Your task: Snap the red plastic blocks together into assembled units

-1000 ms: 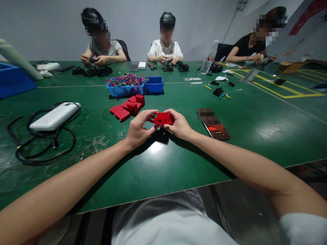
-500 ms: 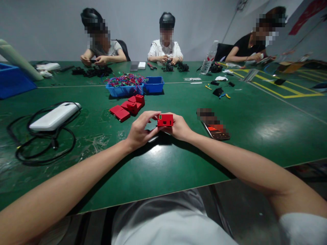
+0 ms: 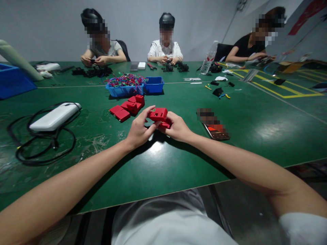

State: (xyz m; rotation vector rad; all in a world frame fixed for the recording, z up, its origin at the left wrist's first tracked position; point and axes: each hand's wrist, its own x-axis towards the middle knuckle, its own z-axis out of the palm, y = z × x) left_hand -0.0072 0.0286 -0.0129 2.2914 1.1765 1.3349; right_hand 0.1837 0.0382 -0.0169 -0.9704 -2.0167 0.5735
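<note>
My left hand (image 3: 140, 128) is closed on a small red plastic box (image 3: 160, 114), thumb below and forefinger at its upper left edge. A green connector and small openings show on the box's near face. Just under it, a second red piece (image 3: 165, 125) shows in my right hand (image 3: 178, 128), whose fingers are closed around it and partly hidden. Whether the two red pieces touch cannot be made out. Several more red boxes (image 3: 120, 113) lie in a group on the table, just beyond my left hand.
Blue bins (image 3: 154, 85), one heaped with coloured wires (image 3: 126, 81), stand past the red boxes. At left lies a white power bank (image 3: 55, 117) with a black cable (image 3: 48, 160); at right, a phone (image 3: 216, 131). Pliers (image 3: 224, 96) lie farther off. Three people sit across the green table (image 3: 163, 163).
The red box in my left hand has tilted and moved slightly up and left. A second red piece now shows beneath it in my right hand.
</note>
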